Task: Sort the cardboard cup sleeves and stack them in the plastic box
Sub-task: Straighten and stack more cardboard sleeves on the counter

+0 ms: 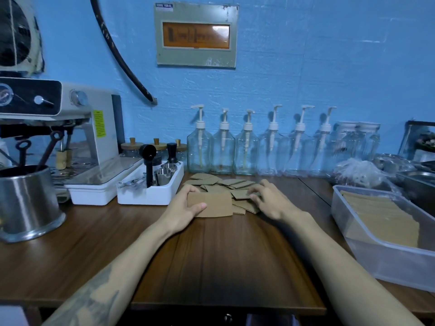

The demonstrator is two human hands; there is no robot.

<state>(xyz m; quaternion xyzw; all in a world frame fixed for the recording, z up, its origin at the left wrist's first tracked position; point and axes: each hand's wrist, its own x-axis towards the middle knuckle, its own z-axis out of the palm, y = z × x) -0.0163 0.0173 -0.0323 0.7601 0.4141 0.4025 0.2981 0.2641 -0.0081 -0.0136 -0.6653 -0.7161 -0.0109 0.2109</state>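
Several flat brown cardboard cup sleeves [226,183] lie scattered on the wooden table in front of the pump bottles. My left hand [186,205] grips a small stack of sleeves [216,204] by its left end, thumb on top. My right hand [266,198] rests on the loose pile, its fingertips pinching the edge of one sleeve [241,194]. The clear plastic box [367,252] stands at the right, a row of sleeves [376,212] stacked inside it.
A white tray of metal cups and tools [150,184] sits just left of the pile. Behind stand several glass pump bottles [223,147]. An espresso machine [58,128] and a steel canister [26,201] occupy the left. Plastic bags [360,170] lie at the back right.
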